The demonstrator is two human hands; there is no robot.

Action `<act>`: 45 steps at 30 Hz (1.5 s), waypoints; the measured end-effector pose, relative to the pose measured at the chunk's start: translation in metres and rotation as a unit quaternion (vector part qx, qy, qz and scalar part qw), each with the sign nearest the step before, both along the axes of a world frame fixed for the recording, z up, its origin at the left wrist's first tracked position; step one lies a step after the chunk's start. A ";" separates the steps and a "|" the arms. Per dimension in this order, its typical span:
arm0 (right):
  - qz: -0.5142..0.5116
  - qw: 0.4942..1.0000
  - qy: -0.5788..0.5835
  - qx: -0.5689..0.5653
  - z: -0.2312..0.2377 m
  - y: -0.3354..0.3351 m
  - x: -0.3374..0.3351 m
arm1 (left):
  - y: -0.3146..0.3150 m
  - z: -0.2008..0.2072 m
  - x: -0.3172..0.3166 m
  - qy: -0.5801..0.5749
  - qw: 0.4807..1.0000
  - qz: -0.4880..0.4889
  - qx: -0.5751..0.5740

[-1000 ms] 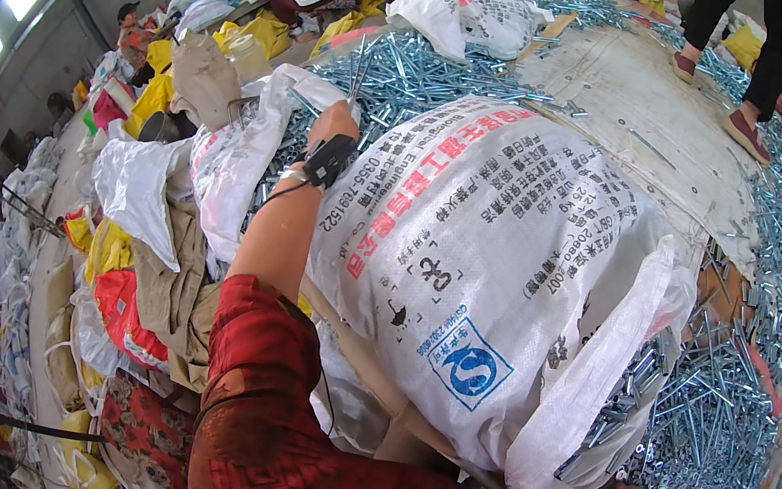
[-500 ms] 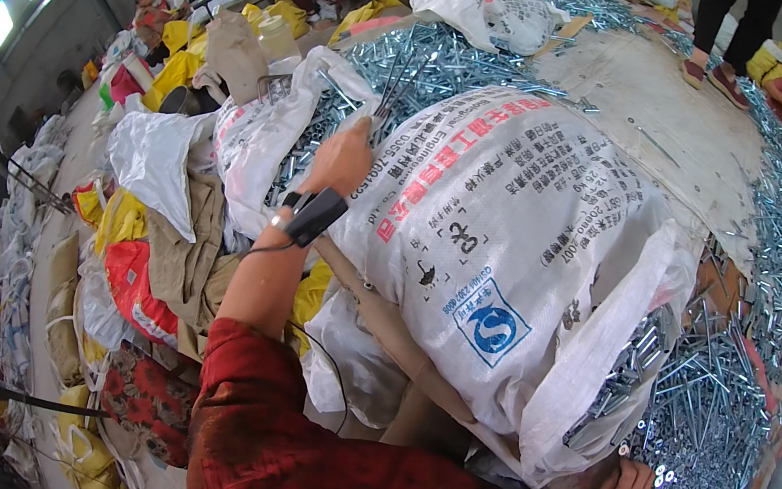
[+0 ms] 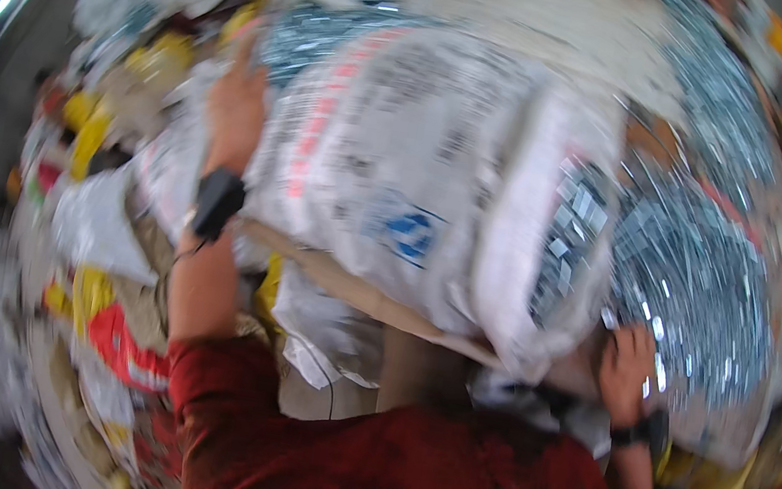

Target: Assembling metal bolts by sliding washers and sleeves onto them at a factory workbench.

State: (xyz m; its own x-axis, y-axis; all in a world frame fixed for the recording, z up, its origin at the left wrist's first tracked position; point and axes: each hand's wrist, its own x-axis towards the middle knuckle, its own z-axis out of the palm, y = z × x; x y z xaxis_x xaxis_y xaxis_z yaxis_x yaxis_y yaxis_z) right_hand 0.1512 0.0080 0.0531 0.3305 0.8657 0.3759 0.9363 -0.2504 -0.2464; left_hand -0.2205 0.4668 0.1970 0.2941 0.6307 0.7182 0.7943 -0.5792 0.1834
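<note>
My left hand (image 3: 236, 115) is raised over the left end of a big white woven sack (image 3: 384, 153), near a smaller white sack (image 3: 172, 151). Blur smears its fingers, and I cannot make out anything in them. Down at the right, my right hand (image 3: 627, 371) lies at the near edge of a heap of shiny long bolts (image 3: 702, 261), its fingertips by some pale washers (image 3: 655, 370). Those fingers are smeared too. Between the hands lies the big sack, its right mouth gaping on metal pieces (image 3: 575, 232). Dark bands circle both wrists.
More bolts (image 3: 341, 40) lie behind the big sack, and a pale sheet (image 3: 538, 3) stretches beyond it. Yellow cloth, a red bag (image 3: 118, 345) and white sacks (image 3: 100, 226) crowd my left. A brown edge (image 3: 344, 288) runs along the near side of the big sack.
The whole view has shifted and blurred. My left hand, which held several long bolts upright, now reaches further left, and no bolts show in it. My right hand stays by the washers.
</note>
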 end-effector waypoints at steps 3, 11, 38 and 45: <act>0.015 0.999 -0.014 0.046 0.006 0.008 0.002 | -0.072 0.008 0.040 -0.031 0.985 -0.156 -0.074; 0.031 0.996 -0.001 0.081 0.002 -0.007 0.007 | -0.220 -0.052 0.170 0.090 0.949 -0.299 -0.041; 0.166 0.754 0.589 0.238 -0.068 -0.012 0.015 | -0.445 -0.058 0.479 -0.084 0.763 -0.567 -0.299; 0.124 0.991 -0.029 0.035 -0.073 0.015 0.022 | -0.549 -0.087 0.531 0.008 0.724 -0.613 -0.317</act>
State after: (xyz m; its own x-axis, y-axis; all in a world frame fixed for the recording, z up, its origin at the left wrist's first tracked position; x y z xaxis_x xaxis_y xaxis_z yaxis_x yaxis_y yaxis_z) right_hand 0.1731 0.0225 -0.0194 0.0879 0.8886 0.4502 0.9799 0.0042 -0.1995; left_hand 0.3102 -0.0818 0.1098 0.9167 0.0908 0.3892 -0.2397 -0.6543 0.7172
